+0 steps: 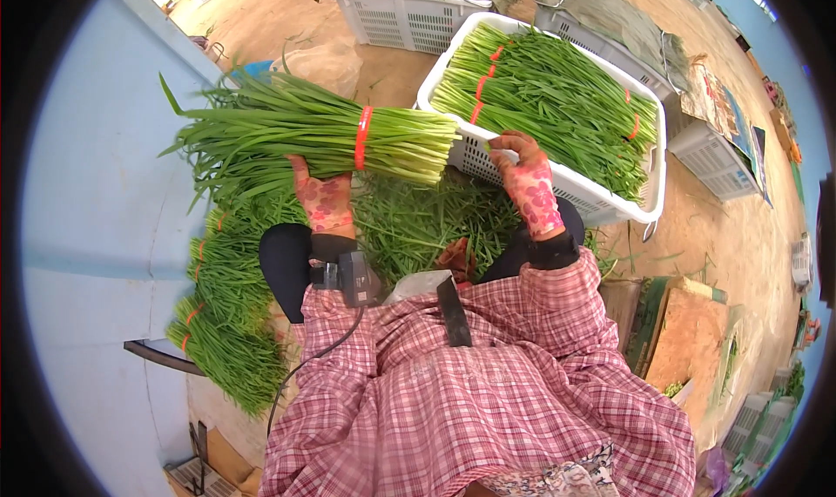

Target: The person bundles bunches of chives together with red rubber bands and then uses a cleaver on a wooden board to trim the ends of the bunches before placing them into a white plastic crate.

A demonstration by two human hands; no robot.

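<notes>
A thick bundle of garlic chives (pixel 405 141), bound with a red band (pixel 363 137), lies across my left hand (pixel 324 200). Its pale cut ends point right and the leaves spread left. My left palm supports it from below; the far fingers are hidden. My right hand (pixel 528 182), in a flowered fingerless glove, is held apart from the bundle, in front of the white crate's near wall. Its fingers are curled, with a small green bit (pixel 488 146) at the tips. The white plastic crate (pixel 480 160) holds banded chives (pixel 548 92).
Loose chive leaves (pixel 424 226) cover the floor between my knees. More banded bundles (pixel 228 340) lie at the left, along a blue wall (pixel 98 190). Covered crates (pixel 405 23) stand beyond the white crate. A wooden board (pixel 686 333) is at the right.
</notes>
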